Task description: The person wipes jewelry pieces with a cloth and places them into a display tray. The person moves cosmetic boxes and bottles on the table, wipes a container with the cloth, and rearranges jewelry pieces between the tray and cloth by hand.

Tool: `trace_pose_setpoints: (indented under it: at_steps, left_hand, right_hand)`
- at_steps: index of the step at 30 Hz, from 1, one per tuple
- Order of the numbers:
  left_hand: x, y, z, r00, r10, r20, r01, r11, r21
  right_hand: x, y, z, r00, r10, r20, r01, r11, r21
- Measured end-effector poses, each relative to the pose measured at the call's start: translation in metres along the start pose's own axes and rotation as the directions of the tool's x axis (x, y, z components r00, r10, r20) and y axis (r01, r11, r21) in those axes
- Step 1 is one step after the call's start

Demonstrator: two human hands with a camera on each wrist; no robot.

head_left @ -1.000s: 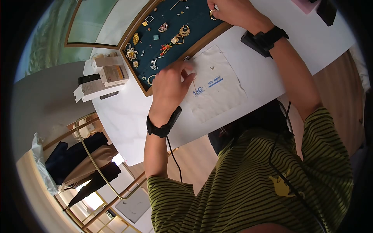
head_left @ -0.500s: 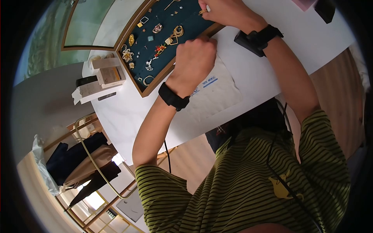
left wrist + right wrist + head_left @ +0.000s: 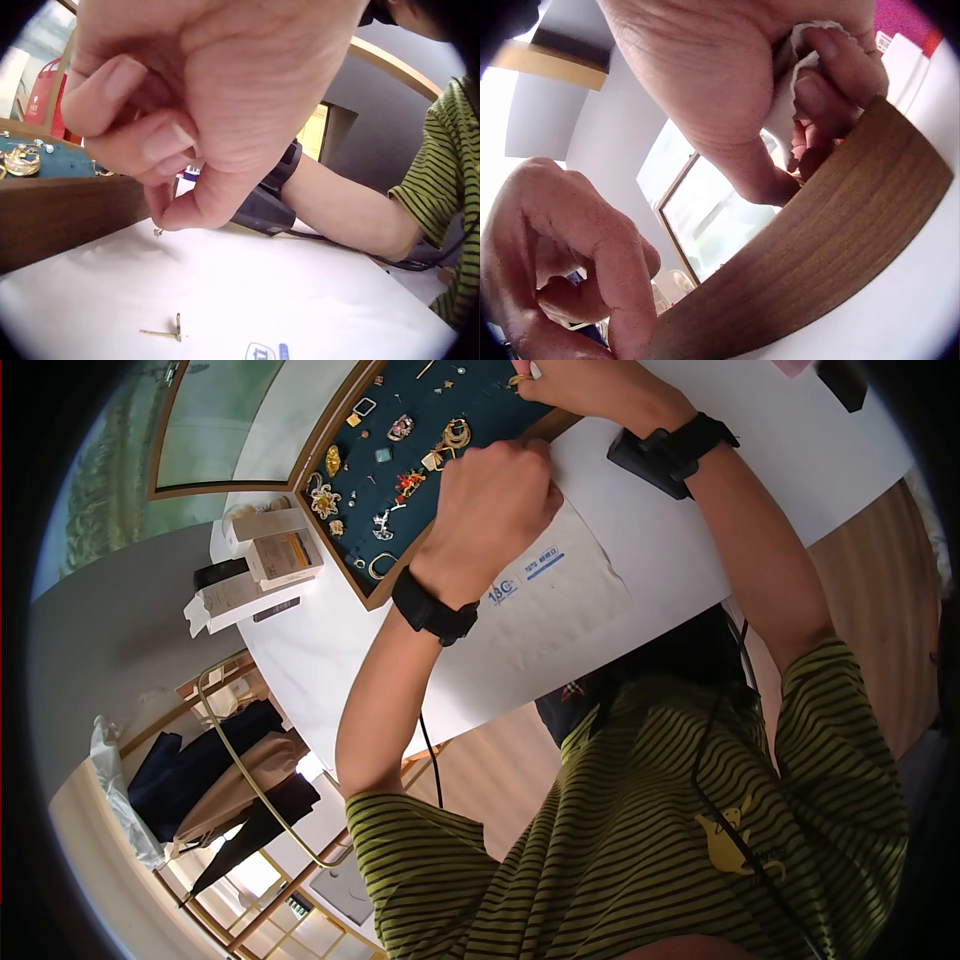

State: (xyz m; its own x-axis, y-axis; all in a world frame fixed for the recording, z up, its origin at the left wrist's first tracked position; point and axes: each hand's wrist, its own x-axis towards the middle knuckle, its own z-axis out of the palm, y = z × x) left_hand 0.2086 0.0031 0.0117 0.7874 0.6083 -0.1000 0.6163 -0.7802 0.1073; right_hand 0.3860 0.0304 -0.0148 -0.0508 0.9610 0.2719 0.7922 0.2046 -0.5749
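Note:
My left hand (image 3: pixel 495 500) is over the upper end of a white cloth with blue print (image 3: pixel 560 600), right beside the box's front wall. In the left wrist view its thumb and forefinger pinch a tiny sparkly stud earring (image 3: pixel 158 232). A second small earring with a thin post (image 3: pixel 172 331) lies on the cloth. My right hand (image 3: pixel 595 385) reaches over the rim of the wooden jewellery box (image 3: pixel 832 232), its fingertips partly hidden behind it. Curled fingers of that hand grip a bunched white wipe (image 3: pixel 781 120). A gold ring (image 3: pixel 515 380) shows at its fingertips.
Brooches, hoops and studs lie on the box's dark green lining (image 3: pixel 350 515). A glazed lid (image 3: pixel 220 425) stands raised behind. Small cartons (image 3: pixel 280 555) sit left of the box. A black object (image 3: pixel 842 385) lies at the far right of the white table (image 3: pixel 300 650).
My left hand has moved forward and right, and its back now covers the upper part of the printed cloth. The right hand has stayed at the box rim, with only a slight shift.

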Motion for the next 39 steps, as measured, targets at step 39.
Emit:
trace_pose_setpoints:
  at_steps: [39]
  left_hand:
    - [-0.047,-0.022,0.008,1.0,0.028,-0.002,-0.028,0.986,-0.165]
  right_hand:
    - [0.006,-0.003,0.0,0.992,0.106,0.068,-0.107,0.994,0.019]
